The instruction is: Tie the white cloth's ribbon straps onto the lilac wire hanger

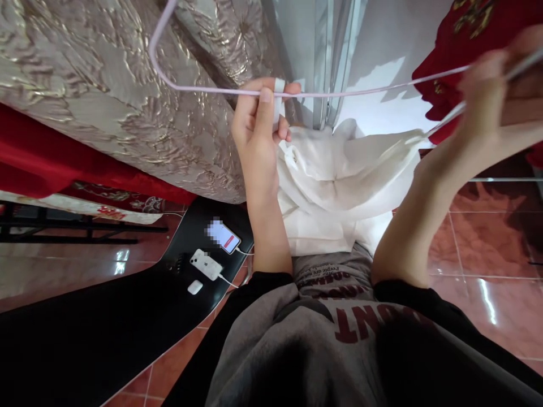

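My left hand (263, 116) pinches the lower bar of a thin pink hanger (203, 89), its fingers closed around the wire. A narrow white strip (278, 102) loops over its fingers. My right hand (487, 96), raised at the right edge, is smeared by motion. A taut white strap (445, 121) runs from the white cloth garment (352, 181) into that hand and shows again beyond it. The hanger's bar also reaches this hand, where fingers hide its end. Below and between my forearms, the garment hangs in loose folds.
A bulky beige-gold embossed fabric (127, 73) fills the upper left, with red cloth (76, 169) below it. On a black bench (106, 316) lie a lit phone (224, 236), a white phone (206, 264) and a small white case (195, 287), with charging cables. Red fabric (470, 34) hangs upper right.
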{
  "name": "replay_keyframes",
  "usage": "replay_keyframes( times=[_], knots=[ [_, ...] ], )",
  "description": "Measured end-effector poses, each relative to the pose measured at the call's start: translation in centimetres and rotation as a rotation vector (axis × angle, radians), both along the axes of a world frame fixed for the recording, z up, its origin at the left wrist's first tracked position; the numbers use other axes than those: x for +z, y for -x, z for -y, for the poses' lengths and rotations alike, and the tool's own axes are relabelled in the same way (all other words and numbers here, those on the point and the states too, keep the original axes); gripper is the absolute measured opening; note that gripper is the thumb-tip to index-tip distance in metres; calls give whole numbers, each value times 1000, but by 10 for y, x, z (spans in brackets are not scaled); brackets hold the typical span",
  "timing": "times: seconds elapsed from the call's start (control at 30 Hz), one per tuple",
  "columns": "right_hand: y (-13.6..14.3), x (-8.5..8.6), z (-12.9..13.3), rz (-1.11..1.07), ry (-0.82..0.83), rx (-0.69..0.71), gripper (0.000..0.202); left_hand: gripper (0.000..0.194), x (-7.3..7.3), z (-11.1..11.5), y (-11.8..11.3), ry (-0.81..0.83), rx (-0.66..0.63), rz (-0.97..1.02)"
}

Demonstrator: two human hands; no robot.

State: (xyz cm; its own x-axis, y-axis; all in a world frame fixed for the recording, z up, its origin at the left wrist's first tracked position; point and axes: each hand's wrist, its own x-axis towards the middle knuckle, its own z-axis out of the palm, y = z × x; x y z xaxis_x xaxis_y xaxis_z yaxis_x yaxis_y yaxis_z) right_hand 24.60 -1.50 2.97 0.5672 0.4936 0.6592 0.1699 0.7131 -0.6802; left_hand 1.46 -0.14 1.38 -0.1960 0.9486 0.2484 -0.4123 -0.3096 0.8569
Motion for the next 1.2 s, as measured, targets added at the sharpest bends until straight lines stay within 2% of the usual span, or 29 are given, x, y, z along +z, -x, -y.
replay_keyframes(
  times=[0.07, 0.13, 0.17, 0.3, 0.37, 0.43, 0.5, 0.57, 0.6, 0.67, 0.7, 0.8, 0.87, 0.93, 1.0, 1.13, 1.2],
  knots=[
    [22, -8, 0, 323, -25, 119, 13, 21, -1, 0, -2, -31, -63, 5],
    [35, -14, -8, 569, 96, 173, 21, 18, -1, 0, 0, -42, -101, -6],
    [39, -17, -12, 618, 161, 153, 22, 16, -1, 0, 2, -22, -111, -27],
    [40, -24, -21, 568, 200, 11, 34, 30, -4, 0, 28, 138, -74, -3],
    [38, -26, -23, 532, 179, -28, 43, 40, -9, -2, 48, 130, 45, 101],
    [37, -27, -24, 508, 162, -38, 49, 45, -17, -6, 67, 55, 167, 139],
    [37, -28, -25, 493, 144, -24, 49, 39, -24, -13, 83, -5, 248, 80],
    [39, -28, -25, 484, 134, 5, 44, 20, -24, -20, 93, -48, 290, -11],
    [40, -28, -24, 484, 136, 19, 41, 22, -22, -23, 95, -76, 292, -55],
    [41, -28, -22, 486, 143, 42, 38, 42, -11, -27, 96, -141, 255, -136],
    [42, -28, -21, 490, 145, 55, 37, 45, -4, -27, 94, -168, 224, -183],
    [42, -27, -18, 509, 156, 103, 36, 35, 18, -24, 89, -190, 158, -311],
    [41, -28, -18, 520, 174, 121, 37, 33, 24, -21, 86, -166, 122, -324],
    [40, -28, -19, 536, 189, 113, 39, 30, 21, -19, 86, -148, 124, -262],
    [37, -28, -20, 544, 190, 89, 41, 30, 10, -19, 90, -122, 165, -135],
    [31, -28, -21, 518, 124, 93, 32, 62, -15, -24, 101, -161, 223, 246],
    [30, -28, -21, 519, 109, 115, 30, 59, -14, -27, 103, -232, 232, 270]
  ],
)
